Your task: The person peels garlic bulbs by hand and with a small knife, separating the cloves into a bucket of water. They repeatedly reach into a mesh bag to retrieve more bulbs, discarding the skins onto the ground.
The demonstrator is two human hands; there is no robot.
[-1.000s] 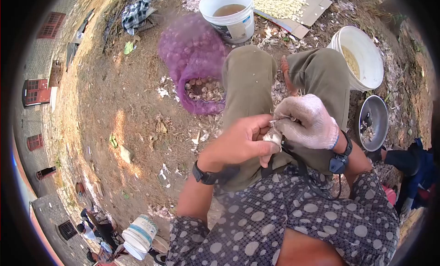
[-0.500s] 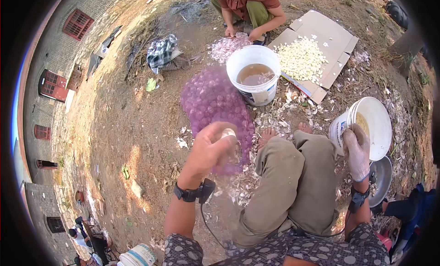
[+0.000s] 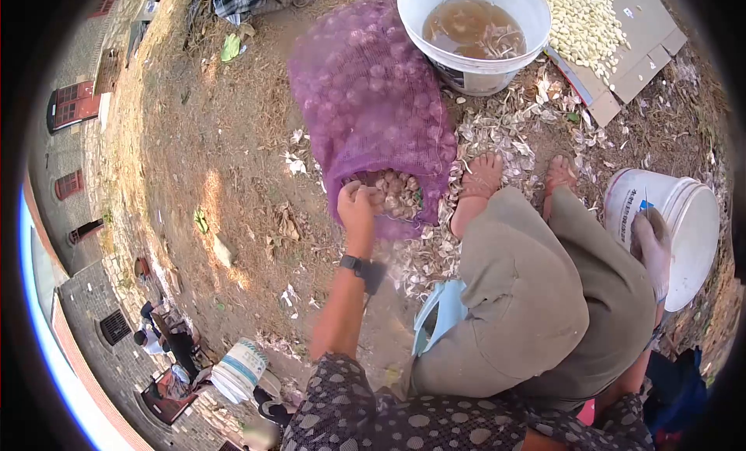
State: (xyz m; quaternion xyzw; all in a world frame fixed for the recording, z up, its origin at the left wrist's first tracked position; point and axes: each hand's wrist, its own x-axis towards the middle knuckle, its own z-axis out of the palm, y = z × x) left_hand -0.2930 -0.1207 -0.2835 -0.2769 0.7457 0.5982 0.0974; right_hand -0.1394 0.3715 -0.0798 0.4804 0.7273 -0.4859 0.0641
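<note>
My bare left hand is at the mouth of a purple mesh sack. Its fingers are curled near the garlic bulbs that show in the opening; what they grip is hidden. On the right, my gloved right hand is closed beside the white bucket, which lies tilted on its side. A thin upright sliver shows above those fingers, too small to name. Garlic skins litter the ground around my bare feet.
Beyond the sack stands a white bucket of brownish water. Peeled garlic cloves cover part of a flattened cardboard sheet. A light blue plastic piece is beside my knee. Another bucket stands at lower left, near a person.
My left hand has gone from holding a whitish piece in front of the sack to the sack's mouth. The view has tilted down, and the person across has left it.
</note>
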